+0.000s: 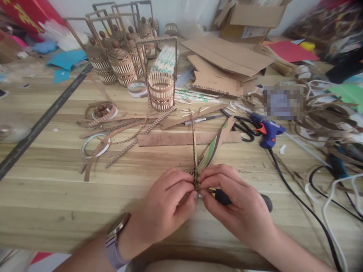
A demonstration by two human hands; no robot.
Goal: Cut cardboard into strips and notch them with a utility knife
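My left hand (pixel 168 200), with a watch (pixel 118 223) on its wrist, pinches the near end of a narrow corrugated cardboard strip (pixel 194 145). Fingertip to fingertip with it, my right hand (pixel 239 200) is closed on the same end, where a thin piece seems to bend to the right. The strip points away from me over the table. Just right of it lies a wider cardboard piece (pixel 217 141) with green print, its near end hidden by my fingers. Beneath my right hand rests a black-handled tool (pixel 266 203) with a yellow part, mostly covered.
A purple glue gun (pixel 268 130) lies at right with its cable. Several lidded stick-and-cardboard lanterns (pixel 123 68) stand back left, near an unlidded one (pixel 161 92). Tape rolls (pixel 95 145), cardboard strips and flat cardboard sheets (pixel 227 56) cover the table's far half.
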